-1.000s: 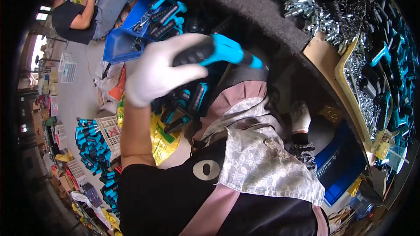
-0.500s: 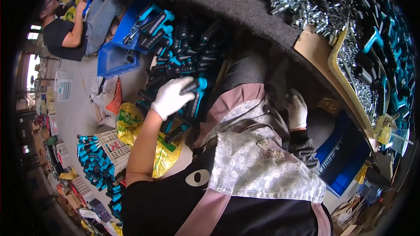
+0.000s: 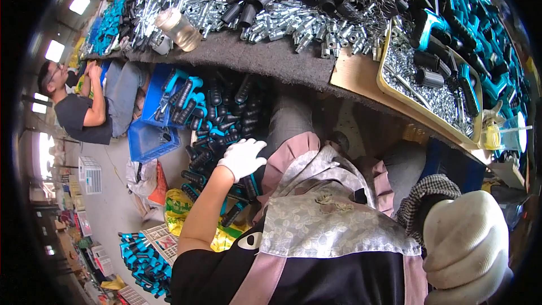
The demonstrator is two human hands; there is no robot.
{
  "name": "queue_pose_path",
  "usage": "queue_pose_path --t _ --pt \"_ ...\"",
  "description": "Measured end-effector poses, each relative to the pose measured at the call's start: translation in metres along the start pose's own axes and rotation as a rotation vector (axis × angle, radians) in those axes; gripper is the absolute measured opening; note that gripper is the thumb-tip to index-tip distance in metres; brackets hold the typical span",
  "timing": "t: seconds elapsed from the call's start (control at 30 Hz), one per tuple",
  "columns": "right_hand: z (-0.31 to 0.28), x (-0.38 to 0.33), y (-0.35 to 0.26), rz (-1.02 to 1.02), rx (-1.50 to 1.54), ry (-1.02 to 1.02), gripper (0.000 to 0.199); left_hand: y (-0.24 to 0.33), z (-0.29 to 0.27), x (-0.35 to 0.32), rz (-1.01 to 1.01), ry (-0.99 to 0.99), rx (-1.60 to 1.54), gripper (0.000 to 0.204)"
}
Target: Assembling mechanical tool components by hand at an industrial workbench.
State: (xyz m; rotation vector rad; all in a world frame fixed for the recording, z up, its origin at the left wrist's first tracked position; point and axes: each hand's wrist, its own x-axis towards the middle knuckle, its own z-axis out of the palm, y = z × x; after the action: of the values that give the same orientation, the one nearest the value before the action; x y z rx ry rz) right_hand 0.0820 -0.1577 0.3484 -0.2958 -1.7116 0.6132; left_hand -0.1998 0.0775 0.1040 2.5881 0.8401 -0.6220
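My left hand [image 3: 243, 158], in a white glove, reaches down onto a pile of black and teal tool handles [image 3: 217, 130] on the floor under the table. Its fingers lie spread on the pile and I see no handle in its grip. My right hand [image 3: 466, 243], also in a white glove with a checked sleeve, is close to the camera at the lower right. It is curled into a rounded fist with nothing visible in it. A pink and lace apron [image 3: 333, 226] covers my lap between the two hands.
A grey felt-topped table [image 3: 282, 59] carries metal fittings, black tubes, springs and a plastic bottle [image 3: 179, 28]. A wooden tray [image 3: 389, 87] holds screws and teal tools. Blue crates [image 3: 149, 138], a yellow bag [image 3: 180, 214] and a seated person [image 3: 84, 110] are on the left.
My left hand held a teal and black tool up near the camera, then lowered it to the floor pile; the tool is no longer in it. My right hand has come close at the lower right.
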Motion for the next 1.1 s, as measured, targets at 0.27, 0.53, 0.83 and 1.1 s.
queue_pose_path --t 0.27,0.53,0.83,1.1 --pt "-0.009 0.013 -0.002 -0.23 -0.032 -0.062 0.044 0.044 -0.092 0.001 0.314 0.318 0.023 0.044" --pt "-0.025 0.008 -0.005 -0.155 0.176 -0.125 0.045 0.055 -0.22 0.052 0.505 0.659 -0.067 0.036" --pt "-0.022 -0.056 0.09 0.379 0.135 0.674 0.019 0.019 -0.345 0.213 0.235 0.932 0.105 0.034" --pt "-0.042 -0.083 0.21 0.797 -0.354 0.64 0.017 0.018 -0.381 0.315 -0.162 0.651 0.29 0.033"
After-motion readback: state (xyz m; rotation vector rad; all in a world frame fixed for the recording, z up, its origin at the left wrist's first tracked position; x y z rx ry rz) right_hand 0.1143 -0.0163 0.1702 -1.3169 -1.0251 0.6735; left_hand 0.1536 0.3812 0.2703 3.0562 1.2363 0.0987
